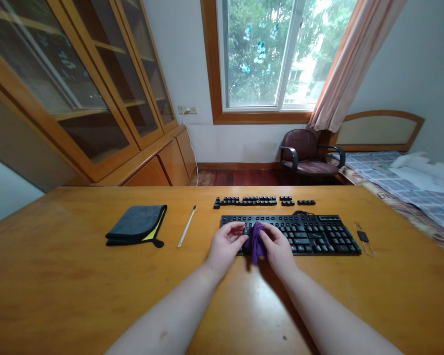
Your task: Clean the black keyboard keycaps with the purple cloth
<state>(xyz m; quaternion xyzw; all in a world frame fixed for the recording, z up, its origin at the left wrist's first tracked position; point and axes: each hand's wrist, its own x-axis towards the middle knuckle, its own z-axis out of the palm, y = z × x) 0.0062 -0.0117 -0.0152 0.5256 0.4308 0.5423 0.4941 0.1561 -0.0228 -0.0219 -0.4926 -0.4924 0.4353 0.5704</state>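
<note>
Both hands are together above a black keyboard. Between the thumb and fingers of my left hand is a small black keycap. My right hand pinches a bunched purple cloth, which hangs down over the keyboard's front edge and meets the keycap. Behind the keyboard, rows of loose black keycaps lie on the wooden table. Part of the keyboard's left side is hidden by my hands and the cloth; its right side carries its keys.
A folded grey cloth with yellow lining lies at the left, beside a white toothbrush. Right of the keyboard is a wire keycap puller. Beyond the table stand a chair, a bed and a glass-door cabinet.
</note>
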